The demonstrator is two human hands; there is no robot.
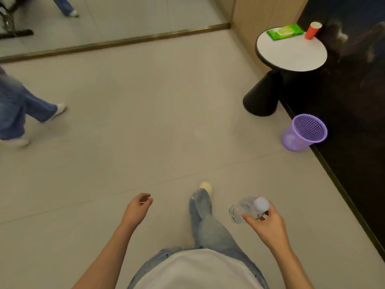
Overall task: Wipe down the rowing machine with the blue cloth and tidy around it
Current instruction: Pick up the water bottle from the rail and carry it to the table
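Holding a clear plastic bottle just under its pale cap, the right hand had its fingers and thumb curled round it, out in front of the person's right side. The left hand hung with loosely curled fingers and held nothing. One jeans leg stepped forward between the hands onto the pale tiled floor, which lay open through the middle of the view. Along the right edge ran a dark wall, and against its base stood a purple mesh basket, upright and well ahead of the bottle. Beyond the basket, near the corner, stood a round white-topped table on a black cone base, with a green wipes pack and a red cup at its far rim. A floor-level mirror with a brass strip closed off the far side. At the left edge were another person's legs in blue jeans.
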